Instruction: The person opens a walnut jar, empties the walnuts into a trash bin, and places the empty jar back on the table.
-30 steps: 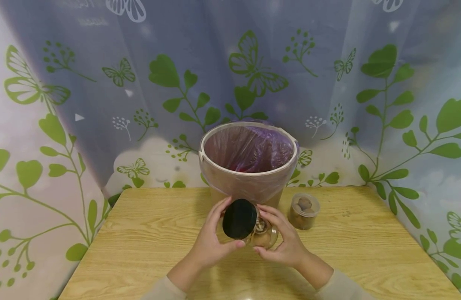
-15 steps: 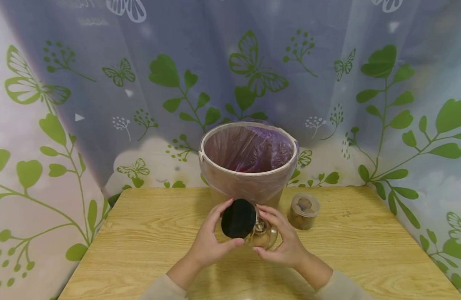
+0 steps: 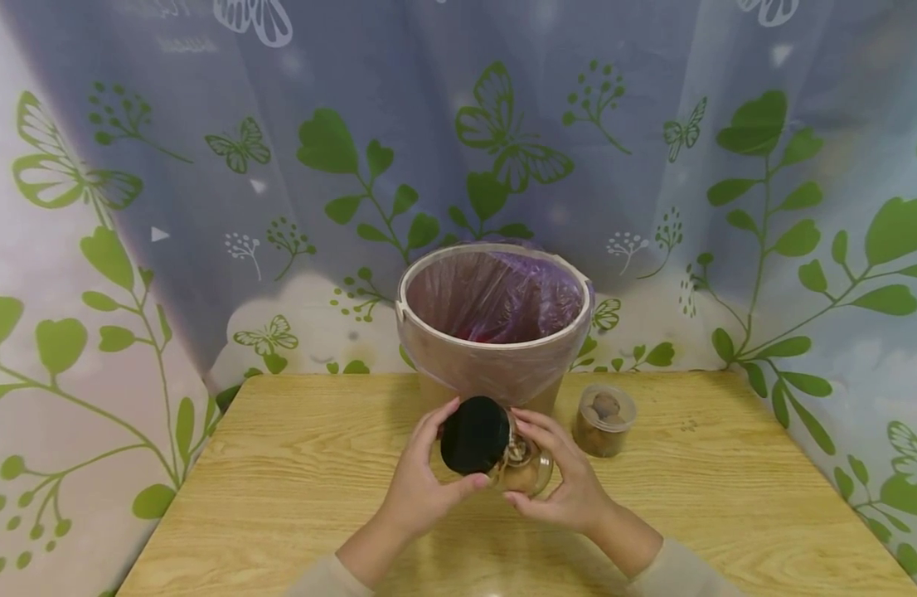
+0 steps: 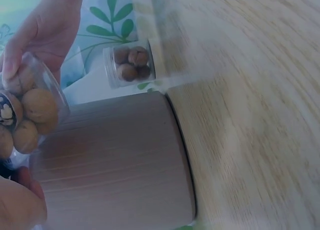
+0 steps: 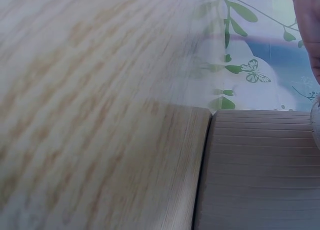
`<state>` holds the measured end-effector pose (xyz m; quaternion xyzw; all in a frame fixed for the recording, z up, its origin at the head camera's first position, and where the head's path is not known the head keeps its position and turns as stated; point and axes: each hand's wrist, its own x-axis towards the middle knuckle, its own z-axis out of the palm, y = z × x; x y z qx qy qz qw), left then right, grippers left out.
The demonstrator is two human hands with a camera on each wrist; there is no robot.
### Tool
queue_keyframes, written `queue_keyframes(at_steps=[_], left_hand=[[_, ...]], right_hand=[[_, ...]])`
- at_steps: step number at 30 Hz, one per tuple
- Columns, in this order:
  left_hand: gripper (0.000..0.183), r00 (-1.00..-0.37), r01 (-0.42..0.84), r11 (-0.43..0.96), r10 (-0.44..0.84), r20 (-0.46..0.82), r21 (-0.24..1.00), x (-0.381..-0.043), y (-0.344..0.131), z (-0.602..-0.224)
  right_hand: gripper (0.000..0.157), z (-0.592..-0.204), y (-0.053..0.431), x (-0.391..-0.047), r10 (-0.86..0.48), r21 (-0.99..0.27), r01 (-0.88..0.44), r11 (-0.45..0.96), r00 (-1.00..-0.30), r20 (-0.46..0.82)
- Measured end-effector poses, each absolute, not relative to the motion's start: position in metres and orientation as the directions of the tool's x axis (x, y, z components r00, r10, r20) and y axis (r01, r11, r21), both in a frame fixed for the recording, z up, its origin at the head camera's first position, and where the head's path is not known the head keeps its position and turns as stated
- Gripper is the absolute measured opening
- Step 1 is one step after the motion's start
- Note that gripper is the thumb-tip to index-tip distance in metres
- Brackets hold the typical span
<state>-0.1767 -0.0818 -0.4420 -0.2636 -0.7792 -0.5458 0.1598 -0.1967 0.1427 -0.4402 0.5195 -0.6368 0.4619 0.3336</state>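
A clear jar [image 3: 529, 477] with a black lid [image 3: 475, 436] is held tilted in front of the bin, above the table. My left hand [image 3: 421, 485] grips it at the lid end, fingers and thumb on opposite sides. Around the clear body curls my right hand [image 3: 570, 481]. The left wrist view shows round brown nuts [image 4: 40, 106], which look like walnuts, inside the jar, along with a cracked one or a picture of one. In the right wrist view only an edge of the right hand [image 5: 309, 28] shows.
A bin [image 3: 496, 365] with a pale rim and a purple plastic liner stands behind the hands; something red lies inside. To its right is a small clear tub [image 3: 604, 421] of brown nuts. Both stand on a wooden table [image 3: 294, 481], with a patterned curtain [image 3: 399, 75] behind.
Both hands keep their hold on the jar and stay almost in place. The lid shifts only very slightly; the bin and the tub have not moved.
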Motion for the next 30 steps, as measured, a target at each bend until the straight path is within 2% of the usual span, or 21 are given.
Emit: queue_keyframes(at_steps=[4,9,12,18,30], left_hand=[[0.096,-0.785,0.617,0.262,0.263,0.560,0.742,-0.179,-0.084,-0.443],[0.097,-0.696,0.706,0.177,0.355,0.624,0.686,-0.187,-0.089,-0.442],[0.095,-0.670,0.713,0.130,0.415,0.615,0.689,-0.190,-0.093,-0.439],[0.092,-0.686,0.682,0.144,0.465,0.559,0.717,-0.191,-0.096,-0.435],[0.086,-0.768,0.629,0.219,0.327,0.551,0.746,-0.184,-0.086,-0.438]], right_hand=[[0.067,-0.439,0.142,-0.197,-0.351,-0.243,-0.969,0.035,-0.239,0.905],[0.067,-0.438,0.142,-0.197,-0.345,-0.240,-0.970,0.027,-0.234,0.909],[0.068,-0.438,0.142,-0.197,-0.348,-0.236,-0.971,0.028,-0.231,0.908],[0.068,-0.439,0.142,-0.197,-0.356,-0.242,-0.970,0.030,-0.237,0.904],[0.069,-0.442,0.142,-0.199,-0.349,-0.249,-0.967,0.043,-0.248,0.904]])
